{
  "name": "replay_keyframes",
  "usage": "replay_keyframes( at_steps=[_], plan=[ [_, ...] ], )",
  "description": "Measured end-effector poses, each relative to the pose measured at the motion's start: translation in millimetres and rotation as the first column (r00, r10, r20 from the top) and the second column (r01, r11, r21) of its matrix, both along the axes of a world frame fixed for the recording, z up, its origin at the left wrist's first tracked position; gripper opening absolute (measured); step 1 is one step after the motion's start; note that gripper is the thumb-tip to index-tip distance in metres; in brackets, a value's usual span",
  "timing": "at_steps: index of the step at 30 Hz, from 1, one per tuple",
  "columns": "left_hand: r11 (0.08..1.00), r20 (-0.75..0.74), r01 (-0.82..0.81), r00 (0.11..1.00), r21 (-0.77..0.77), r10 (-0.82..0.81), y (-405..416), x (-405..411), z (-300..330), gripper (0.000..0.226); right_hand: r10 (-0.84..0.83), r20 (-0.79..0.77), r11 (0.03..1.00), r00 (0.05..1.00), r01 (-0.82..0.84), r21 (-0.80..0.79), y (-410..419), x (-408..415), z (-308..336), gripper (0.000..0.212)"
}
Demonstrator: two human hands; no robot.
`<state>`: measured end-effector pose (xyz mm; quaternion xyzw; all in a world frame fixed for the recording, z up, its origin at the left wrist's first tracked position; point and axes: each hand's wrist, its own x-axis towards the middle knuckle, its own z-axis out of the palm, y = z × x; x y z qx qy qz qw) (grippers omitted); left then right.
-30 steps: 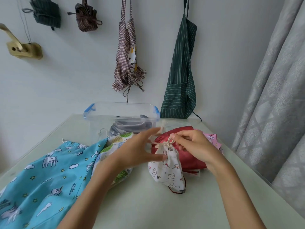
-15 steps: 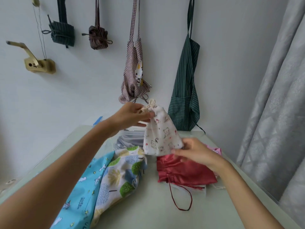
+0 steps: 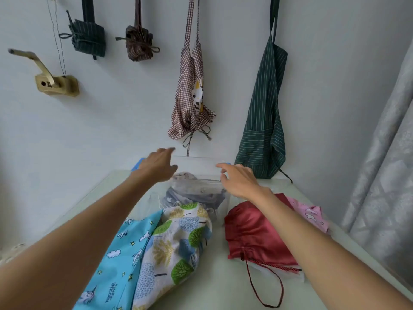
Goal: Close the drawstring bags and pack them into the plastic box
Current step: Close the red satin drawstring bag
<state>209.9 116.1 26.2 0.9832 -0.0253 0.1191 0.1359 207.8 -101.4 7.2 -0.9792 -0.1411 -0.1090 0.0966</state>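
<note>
The clear plastic box (image 3: pixel 202 163) with blue clips stands at the table's far edge by the wall. A small white printed bag (image 3: pixel 186 176) lies inside it on top of a grey bag (image 3: pixel 190 198). My left hand (image 3: pixel 157 167) hovers over the box's left rim, fingers spread and holding nothing. My right hand (image 3: pixel 238 179) is at the box's right rim, also empty. Nearer me lie a blue unicorn bag (image 3: pixel 114 262), a tree-print bag (image 3: pixel 173 245), a red bag (image 3: pixel 257 231) with a loose cord, and a pink bag (image 3: pixel 309 214).
Aprons (image 3: pixel 262 121) and tied cloth bundles (image 3: pixel 139 42) hang on the white wall behind the box. A grey curtain (image 3: pixel 384 153) runs along the right side. A brass fitting (image 3: pixel 55 85) is mounted on the wall at left. The pale green table (image 3: pixel 219 287) shows between the bags.
The small white printed bag was cinched, lifted by my left hand and is now in the box. Both hands have let go and hover at the box's rim.
</note>
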Motion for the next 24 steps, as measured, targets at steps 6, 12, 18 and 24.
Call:
replay_keyframes(
  at_steps=[6, 12, 18, 24],
  plan=[
    [0.983, -0.289, 0.103, 0.956, 0.149, -0.056, -16.3, 3.8, -22.1, 0.051, -0.009, -0.158, 1.0, 0.987, 0.007, -0.013, 1.5, 11.7, -11.1, 0.046],
    [0.978, -0.063, -0.008, 0.998, 0.208, 0.021, -27.7, -8.2, -12.3, 0.045, 0.076, 0.079, 0.994, 0.994, -0.082, 0.078, -14.0, -8.7, -4.9, 0.036],
    [0.986, 0.409, 0.117, 0.911, -0.12, -0.058, -72.4, -86.1, -24.9, 0.024, -0.087, 0.331, 0.952, 0.94, -0.019, 0.304, -49.4, -79.9, -49.2, 0.015],
    [0.95, 0.038, 0.229, 0.973, -0.212, -0.226, -99.6, -113.1, -65.1, 0.025, -0.122, -0.004, 0.989, 0.993, 0.122, 0.078, -52.4, -110.9, -113.1, 0.045]
  ],
)
